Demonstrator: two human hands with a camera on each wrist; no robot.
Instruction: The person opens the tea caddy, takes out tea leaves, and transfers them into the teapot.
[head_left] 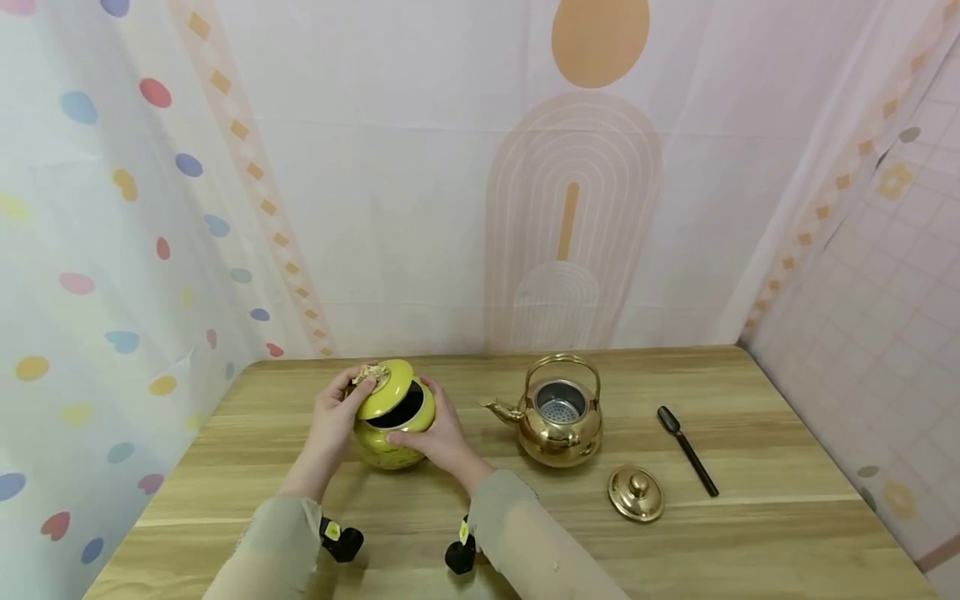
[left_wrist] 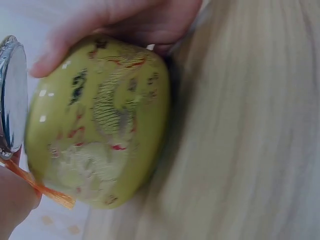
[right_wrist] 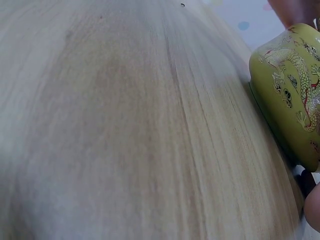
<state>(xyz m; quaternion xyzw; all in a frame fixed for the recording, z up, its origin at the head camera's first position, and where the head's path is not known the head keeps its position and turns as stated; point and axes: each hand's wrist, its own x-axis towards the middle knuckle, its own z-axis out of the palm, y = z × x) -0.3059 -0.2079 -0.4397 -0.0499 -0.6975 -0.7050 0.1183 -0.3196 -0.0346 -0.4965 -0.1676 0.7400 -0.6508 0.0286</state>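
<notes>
Head view: The left hand (head_left: 333,417) pinches the jar lid (head_left: 396,392) by its knob, thumb against fingers, and holds it tilted over the left part of the yellow jar (head_left: 386,455). The right hand (head_left: 444,435) grips the jar body, thumb and fingers set wide around it. The jar stands toward the far left corner of the bench (head_left: 795,542). The brass kettle (head_left: 558,442), uncovered, stands nearer the far edge; the kettle lid (head_left: 634,495) and black scoop (head_left: 688,451) lie toward the right edge.

Left wrist view: An orange strip (left_wrist: 55,194) overlaps the dragon-decorated jar body.

Right wrist view: The jar appears at the frame's right side; finger spread cannot be determined here.
</notes>
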